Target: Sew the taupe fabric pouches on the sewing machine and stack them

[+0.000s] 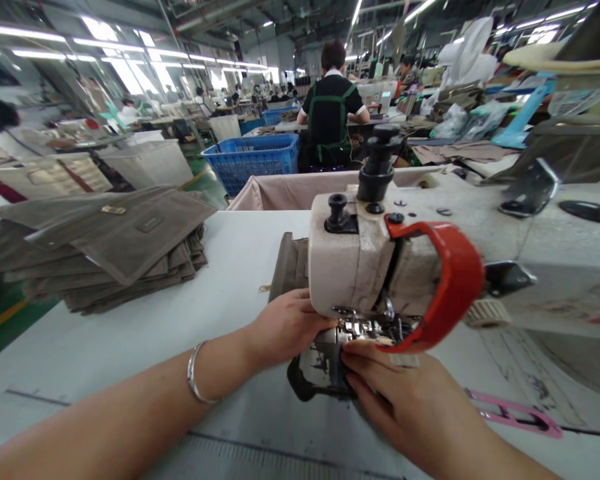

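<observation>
A brown-grey fabric piece [291, 263] lies on the white table, partly hidden behind the head of a sewing machine [347, 260]. My left hand [285, 328], with a silver bangle at its wrist, closes over the near end of that piece, fingertips beside the presser foot [357, 329]. On the other side of the foot is my right hand [405, 390], its fingers bent and close together at the metal sewing plate [323, 363]. Anything between those right fingers is hidden. A red curved guard [463, 267] arches above the right hand. A small zipper pull [265, 289] shows at the fabric's left edge.
A stack of brown-grey fabric pouches [145, 233] sits at the table's left. Behind the table are a pink cloth-lined bin [280, 190] and a blue basket [253, 160]. A pink tool [520, 413] lies at right. A co-worker [331, 100] sits ahead, back turned.
</observation>
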Motion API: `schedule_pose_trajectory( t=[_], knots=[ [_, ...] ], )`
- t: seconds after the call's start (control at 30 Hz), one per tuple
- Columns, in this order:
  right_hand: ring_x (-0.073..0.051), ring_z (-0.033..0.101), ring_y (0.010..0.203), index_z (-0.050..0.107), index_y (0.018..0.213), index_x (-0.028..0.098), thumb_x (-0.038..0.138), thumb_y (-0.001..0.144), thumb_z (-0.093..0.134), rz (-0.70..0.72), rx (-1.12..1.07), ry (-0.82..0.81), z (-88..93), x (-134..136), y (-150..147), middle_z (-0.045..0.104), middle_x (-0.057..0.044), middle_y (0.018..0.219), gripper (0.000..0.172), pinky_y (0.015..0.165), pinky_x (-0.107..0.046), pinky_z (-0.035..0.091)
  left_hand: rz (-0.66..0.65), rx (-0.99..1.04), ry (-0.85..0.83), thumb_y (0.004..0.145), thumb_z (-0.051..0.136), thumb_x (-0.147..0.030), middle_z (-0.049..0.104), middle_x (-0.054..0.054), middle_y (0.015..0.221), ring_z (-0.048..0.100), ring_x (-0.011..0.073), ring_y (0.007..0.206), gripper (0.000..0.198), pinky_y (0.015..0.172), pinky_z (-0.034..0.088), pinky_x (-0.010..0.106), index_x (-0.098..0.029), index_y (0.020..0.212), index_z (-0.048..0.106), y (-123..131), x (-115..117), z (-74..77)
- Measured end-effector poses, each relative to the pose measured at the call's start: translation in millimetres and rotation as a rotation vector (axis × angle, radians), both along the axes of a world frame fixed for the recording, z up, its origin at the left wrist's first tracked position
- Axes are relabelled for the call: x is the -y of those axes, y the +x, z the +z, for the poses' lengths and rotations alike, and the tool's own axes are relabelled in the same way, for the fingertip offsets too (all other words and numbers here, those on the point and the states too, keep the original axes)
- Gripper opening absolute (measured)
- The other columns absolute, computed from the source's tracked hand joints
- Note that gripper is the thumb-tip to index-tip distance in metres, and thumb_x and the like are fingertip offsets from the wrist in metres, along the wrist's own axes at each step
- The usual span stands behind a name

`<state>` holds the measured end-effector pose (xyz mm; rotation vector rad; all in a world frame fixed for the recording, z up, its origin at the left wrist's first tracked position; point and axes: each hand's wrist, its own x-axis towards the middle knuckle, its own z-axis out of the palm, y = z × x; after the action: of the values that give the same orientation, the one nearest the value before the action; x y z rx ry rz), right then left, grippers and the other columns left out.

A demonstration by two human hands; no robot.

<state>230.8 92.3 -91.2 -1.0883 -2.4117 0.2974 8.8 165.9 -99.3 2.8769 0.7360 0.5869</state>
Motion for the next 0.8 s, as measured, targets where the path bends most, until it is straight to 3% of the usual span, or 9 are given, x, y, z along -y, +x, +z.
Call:
schedule_pose_trajectory(
  t=[0.2, 0.33, 0.5, 0.6, 0.7, 0.8],
  knots=[
    [-0.024, 0.066, 0.093, 0.067, 0.103, 0.019, 0.019, 0.090, 0.047, 0.017, 0.020, 0.000, 1.0, -0.4, 0.8, 0.070, -0.007, 0.101, 0.023, 0.082, -0.045, 0.055, 0.040, 0.002, 0.010, 0.095, 0.051, -0.018, 0.070, 0.001, 0.109, 0.062, 0.0167, 0.105, 0.019, 0.101, 0.046, 0.034, -0.020, 0.105, 0.066, -1.3, -0.2, -7.9],
    [-0.022, 0.065, 0.095, 0.067, 0.104, 0.019, 0.019, 0.091, 0.048, 0.039, 0.011, -0.006, 0.5, -0.3, 3.2, 0.070, -0.007, 0.101, 0.023, 0.085, -0.041, 0.054, 0.104, -0.044, 0.021, 0.095, 0.048, -0.021, 0.069, 0.004, 0.107, 0.061, 0.0219, 0.106, 0.021, 0.097, 0.048, 0.041, -0.020, 0.107, 0.065, -0.8, 4.5, 3.9],
    [-0.021, 0.065, 0.094, 0.065, 0.109, 0.021, 0.017, 0.092, 0.048, 0.032, -0.017, -0.030, 0.3, 0.4, 7.4, 0.069, -0.007, 0.106, 0.025, 0.083, -0.039, 0.054, 0.298, -0.215, -0.122, 0.084, 0.062, -0.033, 0.063, 0.012, 0.112, 0.058, 0.0296, 0.104, 0.033, 0.090, 0.050, 0.048, -0.015, 0.112, 0.063, 4.6, 42.1, 37.2],
    [-0.021, 0.065, 0.096, 0.062, 0.119, 0.021, 0.015, 0.089, 0.050, 0.046, -0.016, -0.014, -2.6, -0.4, 9.7, 0.068, -0.007, 0.109, 0.033, 0.082, -0.039, 0.054, 0.270, -0.266, -0.242, 0.081, 0.066, -0.044, 0.062, 0.013, 0.106, 0.058, 0.0290, 0.097, 0.048, 0.087, 0.053, 0.047, -0.011, 0.114, 0.062, 9.1, 72.7, 50.8],
    [-0.022, 0.064, 0.101, 0.063, 0.120, 0.022, 0.012, 0.084, 0.054, 0.071, 0.005, 0.009, -7.0, -1.0, 11.8, 0.068, -0.008, 0.112, 0.039, 0.086, -0.040, 0.053, 0.237, -0.263, -0.266, 0.074, 0.071, -0.054, 0.061, 0.014, 0.110, 0.057, 0.0304, 0.099, 0.066, 0.089, 0.053, 0.048, -0.009, 0.121, 0.059, 11.7, 94.0, 52.0],
    [-0.022, 0.064, 0.101, 0.064, 0.117, 0.024, 0.012, 0.083, 0.055, 0.082, 0.008, 0.027, -10.6, 0.1, 13.3, 0.068, -0.007, 0.113, 0.038, 0.087, -0.041, 0.053, 0.237, -0.217, -0.213, 0.071, 0.076, -0.048, 0.061, 0.014, 0.112, 0.057, 0.0317, 0.100, 0.065, 0.089, 0.054, 0.048, -0.010, 0.121, 0.059, 12.7, 104.7, 43.5]
  ],
)
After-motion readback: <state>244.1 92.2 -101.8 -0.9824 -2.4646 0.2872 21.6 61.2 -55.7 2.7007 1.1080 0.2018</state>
